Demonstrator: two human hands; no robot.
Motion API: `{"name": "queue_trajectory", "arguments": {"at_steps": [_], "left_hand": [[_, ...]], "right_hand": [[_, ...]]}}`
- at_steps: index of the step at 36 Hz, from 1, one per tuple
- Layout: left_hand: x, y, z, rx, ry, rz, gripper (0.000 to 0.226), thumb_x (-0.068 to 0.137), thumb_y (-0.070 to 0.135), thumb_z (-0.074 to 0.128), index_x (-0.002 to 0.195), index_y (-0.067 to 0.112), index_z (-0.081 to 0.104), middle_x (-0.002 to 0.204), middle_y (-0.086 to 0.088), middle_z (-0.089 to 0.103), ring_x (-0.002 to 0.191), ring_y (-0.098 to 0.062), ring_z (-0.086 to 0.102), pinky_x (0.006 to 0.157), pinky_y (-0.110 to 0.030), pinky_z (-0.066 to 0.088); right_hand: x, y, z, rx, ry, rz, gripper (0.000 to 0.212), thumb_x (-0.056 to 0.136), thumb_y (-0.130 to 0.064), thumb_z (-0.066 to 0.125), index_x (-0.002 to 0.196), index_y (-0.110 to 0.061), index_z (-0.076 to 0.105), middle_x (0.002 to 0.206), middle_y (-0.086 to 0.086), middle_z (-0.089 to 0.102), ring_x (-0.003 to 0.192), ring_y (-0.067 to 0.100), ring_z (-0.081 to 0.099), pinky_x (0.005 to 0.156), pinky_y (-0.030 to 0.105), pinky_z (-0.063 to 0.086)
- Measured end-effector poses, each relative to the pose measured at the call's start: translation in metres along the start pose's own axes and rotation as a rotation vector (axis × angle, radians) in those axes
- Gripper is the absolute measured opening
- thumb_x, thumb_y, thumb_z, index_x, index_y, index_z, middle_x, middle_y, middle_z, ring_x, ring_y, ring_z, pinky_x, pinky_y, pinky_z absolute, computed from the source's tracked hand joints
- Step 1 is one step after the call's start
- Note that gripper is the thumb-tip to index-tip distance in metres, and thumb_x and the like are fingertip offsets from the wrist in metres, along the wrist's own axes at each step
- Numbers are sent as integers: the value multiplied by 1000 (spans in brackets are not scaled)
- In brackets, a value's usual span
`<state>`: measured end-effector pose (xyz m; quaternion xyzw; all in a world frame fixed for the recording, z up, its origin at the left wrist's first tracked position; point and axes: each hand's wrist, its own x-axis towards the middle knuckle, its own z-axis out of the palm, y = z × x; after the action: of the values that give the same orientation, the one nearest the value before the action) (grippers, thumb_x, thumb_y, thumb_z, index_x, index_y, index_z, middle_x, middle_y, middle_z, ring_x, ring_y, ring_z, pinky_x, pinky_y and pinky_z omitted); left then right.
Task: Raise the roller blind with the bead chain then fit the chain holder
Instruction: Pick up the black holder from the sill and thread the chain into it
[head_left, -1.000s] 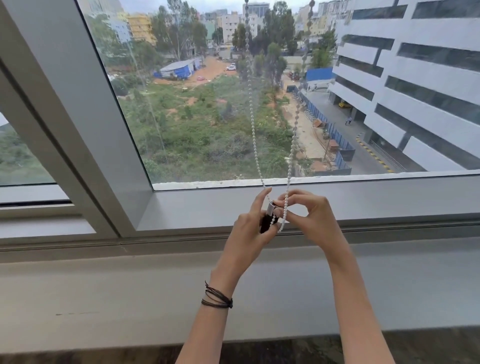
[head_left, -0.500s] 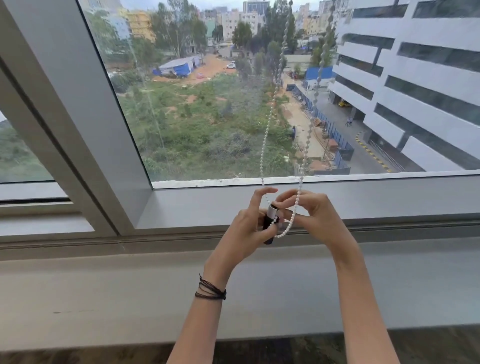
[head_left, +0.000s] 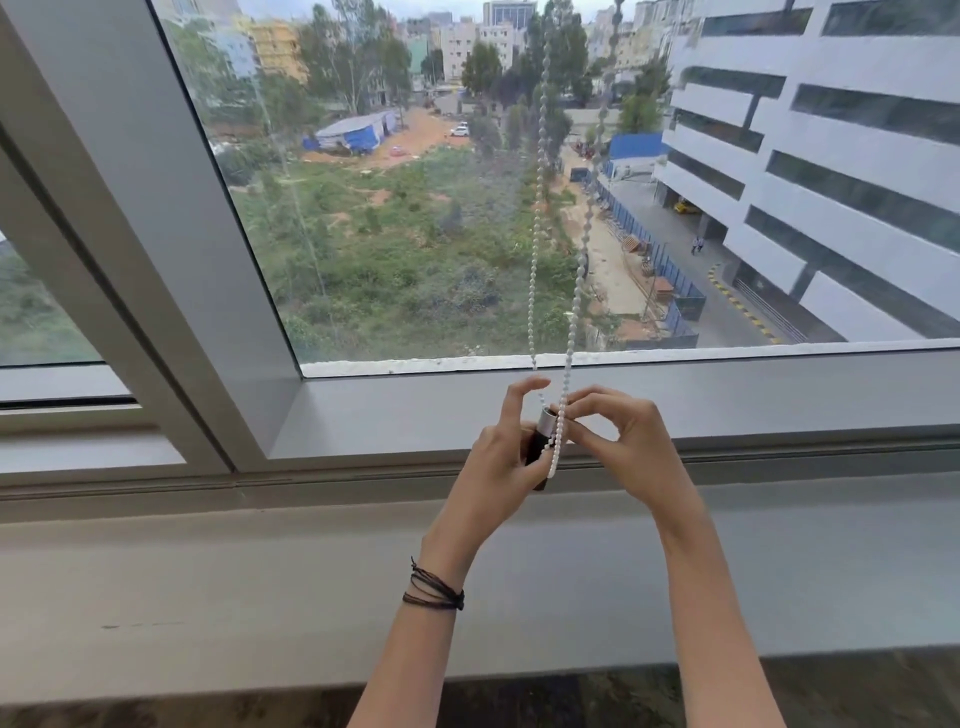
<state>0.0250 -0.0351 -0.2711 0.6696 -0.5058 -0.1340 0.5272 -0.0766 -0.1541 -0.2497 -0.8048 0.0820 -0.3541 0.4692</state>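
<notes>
- Large grey-framed glass window (head_left: 171, 218) fills the upper two thirds of the frame; through the pane, green scrubland, trees, and a white multi-storey building at upper right.
- Pale grey window sill (head_left: 208, 582) runs across the lower third of the frame, below the window frame.
- Two bare forearms rise from the bottom edge to centre frame, meeting in front of the lower window frame.
- White plastic bead chain (head_left: 535, 249) hangs in two strands from the top edge, right of centre, down to the hands; its looped bottom end lies against the holder, between the two hands.
- Left hand (head_left: 493, 467), centre frame: fingers curled around the small cylindrical chain holder (head_left: 540, 439), black body with a silver top, held roughly upright; index finger raised and extended clear of it.
- Right hand (head_left: 628, 447), just right of the left: thumb and forefinger pinched together on the chain strand at the holder's top; remaining fingers loosely curled.
- Dark cord bracelet (head_left: 434, 592), several loops, on the left wrist.
</notes>
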Motion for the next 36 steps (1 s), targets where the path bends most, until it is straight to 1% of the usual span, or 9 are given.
{"name": "queue_trajectory", "arguments": {"at_steps": [6,10,13,16,19,22,27,33,36], "left_hand": [[4,-4,-3,-19,1,-75,72,87,9,61,140,37,21,80,-21,68,74,-40,61,75,-47,53],[3,-7,-1,-86,75,-110,80,88,12,65,143,40,14,89,-20,71,82,-38,66,77,-48,57],[3,-11,0,-105,136,-104,73,87,9,63,138,41,23,89,-21,70,82,-37,67,76,-48,58],[3,-14,2,-117,169,-78,51,87,4,61,118,39,41,84,-7,68,75,-29,69,73,-46,58],[3,-16,3,-128,190,-65,43,86,4,60,106,40,48,88,9,66,73,-16,70,72,-33,59],[3,-17,4,-157,201,-65,38,87,5,60,108,35,50,100,0,70,77,-12,71,73,-28,59],[2,-20,6,-146,193,-52,38,89,3,59,105,37,52,101,-4,69,78,-9,71,70,-30,60],[-2,-23,10,-140,206,-41,22,95,20,54,102,41,53,93,3,69,77,-10,70,67,-22,57],[-7,-28,13,-128,225,-40,16,100,29,41,105,29,56,83,11,67,72,-4,65,66,-16,50]], "right_hand": [[-8,13,10,34,1,42,27,85,-12,64,91,-37,68,95,-7,69,89,8,67,78,19,52],[-19,19,19,20,-1,31,40,90,-4,55,116,-33,60,113,-9,62,105,13,63,86,25,53],[-26,19,25,-5,34,-3,49,88,-3,58,122,-38,53,119,-17,54,111,10,58,89,20,50],[-31,18,29,4,29,-8,52,81,-11,65,123,-38,50,120,-15,52,109,10,58,87,17,49],[-36,20,35,-17,4,43,55,75,-19,73,117,-41,46,116,-18,55,106,6,59,86,16,48],[-40,26,41,-24,15,78,59,72,-10,76,111,-40,44,110,-21,56,99,5,60,81,14,48],[-40,29,46,-25,116,85,57,75,-7,74,109,-40,43,98,-15,63,84,4,63,73,11,49],[-41,34,50,-52,116,94,52,76,-5,72,106,-38,47,91,-15,65,80,5,64,74,11,49],[-44,40,52,-63,94,134,46,76,-6,71,106,-34,49,91,-15,65,79,5,64,73,14,50]]}}
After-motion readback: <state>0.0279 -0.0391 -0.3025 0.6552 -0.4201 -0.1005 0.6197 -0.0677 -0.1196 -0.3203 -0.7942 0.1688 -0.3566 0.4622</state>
